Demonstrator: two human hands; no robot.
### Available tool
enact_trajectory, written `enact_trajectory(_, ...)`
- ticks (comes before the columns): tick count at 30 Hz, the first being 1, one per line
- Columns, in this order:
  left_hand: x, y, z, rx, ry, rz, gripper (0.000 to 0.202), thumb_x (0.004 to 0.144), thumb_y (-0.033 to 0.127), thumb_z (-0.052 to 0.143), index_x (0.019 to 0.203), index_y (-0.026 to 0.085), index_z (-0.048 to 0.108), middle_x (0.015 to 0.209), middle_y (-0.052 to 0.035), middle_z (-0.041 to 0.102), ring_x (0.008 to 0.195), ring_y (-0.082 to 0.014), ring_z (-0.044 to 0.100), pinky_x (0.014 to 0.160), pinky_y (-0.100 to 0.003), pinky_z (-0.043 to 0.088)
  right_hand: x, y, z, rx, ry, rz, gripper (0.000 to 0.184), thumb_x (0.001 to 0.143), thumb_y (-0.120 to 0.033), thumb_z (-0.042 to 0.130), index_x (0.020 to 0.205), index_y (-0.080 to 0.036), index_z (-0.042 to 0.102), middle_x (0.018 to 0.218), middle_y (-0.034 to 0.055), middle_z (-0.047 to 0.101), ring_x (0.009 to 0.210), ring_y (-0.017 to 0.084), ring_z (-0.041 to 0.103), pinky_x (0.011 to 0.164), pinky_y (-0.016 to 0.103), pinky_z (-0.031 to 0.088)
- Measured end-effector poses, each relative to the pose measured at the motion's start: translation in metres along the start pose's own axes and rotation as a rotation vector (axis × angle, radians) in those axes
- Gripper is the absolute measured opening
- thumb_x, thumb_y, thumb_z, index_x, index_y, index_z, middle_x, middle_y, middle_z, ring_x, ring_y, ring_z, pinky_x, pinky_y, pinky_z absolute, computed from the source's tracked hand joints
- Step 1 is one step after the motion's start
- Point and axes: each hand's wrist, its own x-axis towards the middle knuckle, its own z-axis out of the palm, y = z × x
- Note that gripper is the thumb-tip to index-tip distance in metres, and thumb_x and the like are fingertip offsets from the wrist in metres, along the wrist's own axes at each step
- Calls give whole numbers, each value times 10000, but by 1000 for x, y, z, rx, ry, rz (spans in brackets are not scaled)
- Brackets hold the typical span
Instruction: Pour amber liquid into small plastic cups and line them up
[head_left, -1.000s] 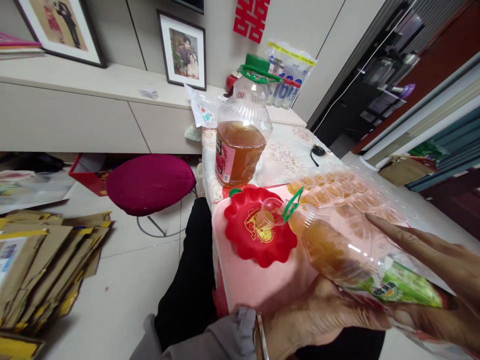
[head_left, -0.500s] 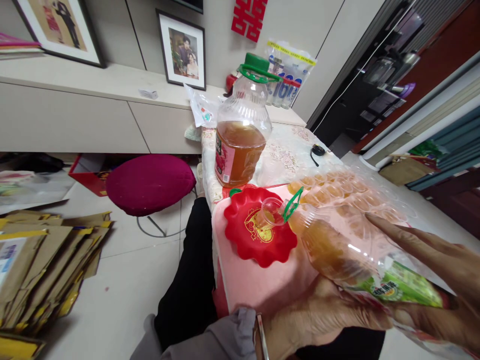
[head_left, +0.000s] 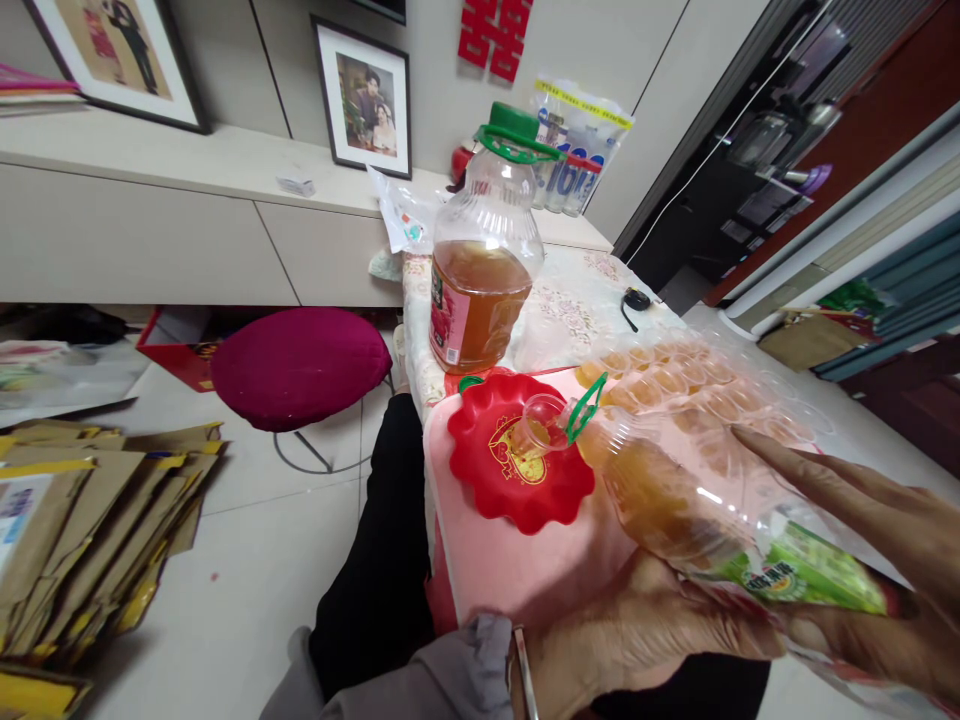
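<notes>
Both my hands hold a large clear juice bottle [head_left: 667, 490] with a green label, tilted over with its mouth to the left. My left hand [head_left: 645, 620], a bangle at its wrist, supports the underside. My right hand [head_left: 862, 510] grips the label end, its fingers along the upper side. A green ring hangs at the bottle's neck. The mouth is at the rim of a small clear plastic cup [head_left: 541, 420], which has some amber juice in it. The cup stands in a red scalloped dish [head_left: 487, 480]. Behind the dish, a capped juice bottle [head_left: 480, 300] stands upright, partly full.
Rows of clear cups [head_left: 675, 375] with amber juice cover the table's right side. A green cap [head_left: 470, 383] lies behind the dish. A black coiled item [head_left: 636, 300] is farther back. A magenta stool [head_left: 300, 365] and flattened cardboard [head_left: 97, 530] are on the left.
Almost nothing differs. Both hands keep the tilted bottle in the same place, with its mouth at the cup.
</notes>
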Motion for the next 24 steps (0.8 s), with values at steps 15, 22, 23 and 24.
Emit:
enact_trajectory(15,0,0,-2,22,-19,19,847,476,100,1040,1251,222,720,1326,-73,799,1487,-377,615,1351,-672,294,3,-3,-5,1,13,-10,1042,922,-707,557,1770,-315,93,1416,241,728,1035,520,799,647,602,704)
enact_trajectory(22,0,-1,-3,26,-34,20,750,496,91,1034,1182,206,755,1322,-75,806,1483,-365,621,1355,-645,312,6,-4,-7,-6,13,-22,1018,936,-687,541,1769,-299,104,1423,252,724,1050,518,797,665,613,704)
enact_trajectory(23,0,-1,-3,21,-38,24,750,493,81,1033,1179,205,756,1325,-76,805,1488,-365,617,1354,-641,318,7,-4,-8,-11,22,-28,1017,936,-686,537,1769,-296,102,1408,248,732,1027,516,801,646,609,700)
enact_trajectory(24,1,-1,-2,16,-39,24,752,492,70,1030,1179,206,757,1331,-78,803,1490,-365,615,1351,-642,320,8,-5,-9,-14,23,-32,1010,938,-679,536,1769,-298,105,1395,242,740,1005,511,805,623,597,696)
